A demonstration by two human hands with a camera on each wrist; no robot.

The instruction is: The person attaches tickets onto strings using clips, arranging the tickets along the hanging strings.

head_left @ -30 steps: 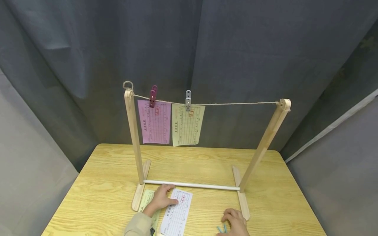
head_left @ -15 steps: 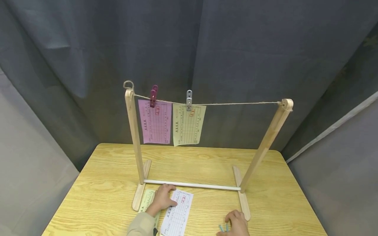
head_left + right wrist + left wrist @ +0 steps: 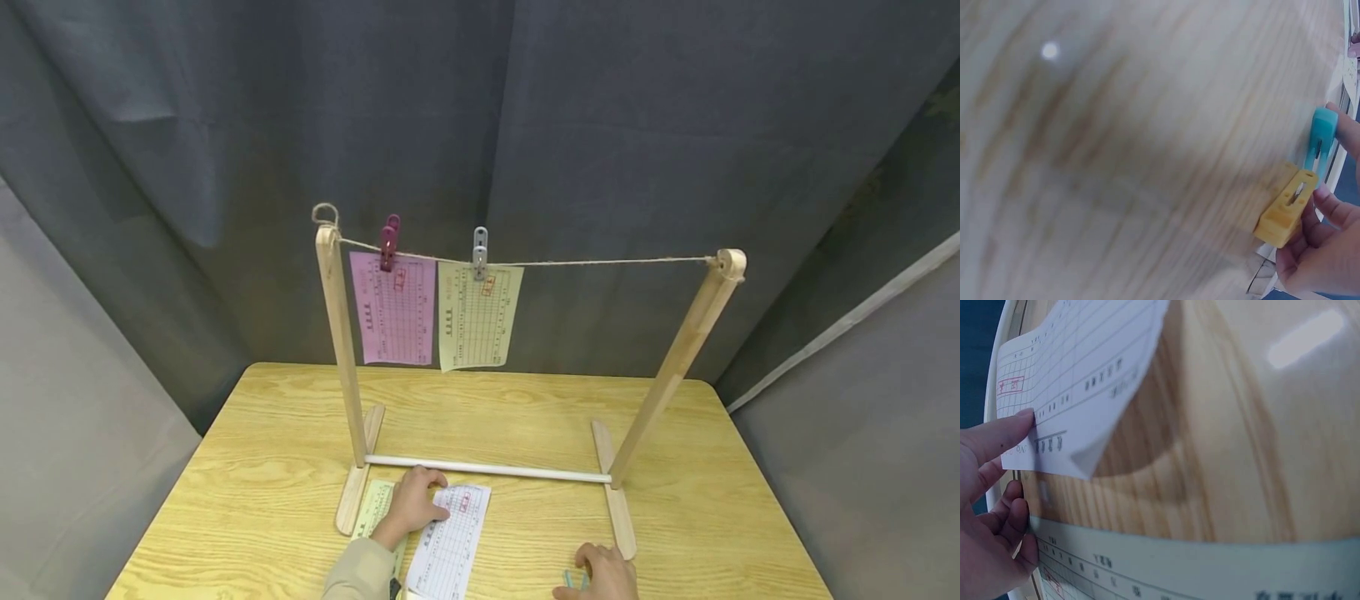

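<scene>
My left hand [image 3: 415, 501] lies on the upper left edge of a white printed slip [image 3: 450, 542] on the table. In the left wrist view its thumb [image 3: 999, 436] presses on the white slip [image 3: 1079, 375], whose near corner lifts off the wood. The fingers curl at the slip's edge. A pale green slip [image 3: 1197, 569] lies flat beside it. At the table's front edge my right hand [image 3: 606, 572] curls over two clips. In the right wrist view its fingertips [image 3: 1334, 206] touch a blue clip [image 3: 1320, 134] and a yellow clip [image 3: 1285, 214].
A wooden rack [image 3: 341, 350] stands mid-table with a string [image 3: 600, 263] across its top. A maroon clip [image 3: 388, 242] holds a pink slip [image 3: 396, 310] and a grey clip [image 3: 479, 248] holds a yellow slip [image 3: 478, 317]. Grey curtains surround the wooden table [image 3: 712, 508].
My right hand has slid a little to the right and nearer the front edge, and the clips have shifted with it. The left hand stays on the white slip.
</scene>
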